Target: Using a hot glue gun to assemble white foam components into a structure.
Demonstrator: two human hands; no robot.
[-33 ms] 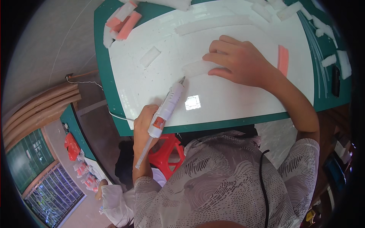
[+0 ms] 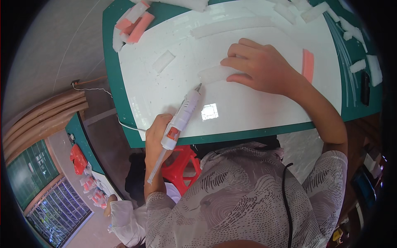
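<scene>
We have our left hand (image 2: 155,133) closed round the glue gun (image 2: 184,112), though most of its fingers are hidden behind the grip, so we cannot tell how tightly they curl. The gun slants up and to the right, a clear glue stick (image 2: 156,167) jutting from its back end. Its nozzle (image 2: 198,87) is just beside the near edge of a white strip (image 2: 211,74); we cannot tell whether they touch.

Our right hand (image 2: 265,68) holds that strip on the white sheet (image 2: 256,105) over the green tabletop (image 2: 118,82), thumb and forefinger slightly parted with the strip between them, the other fingers bent. A small white piece (image 2: 164,62) lies to the left, a longer strip (image 2: 231,27) beyond, and a pink piece (image 2: 307,66) near our right wrist.
</scene>
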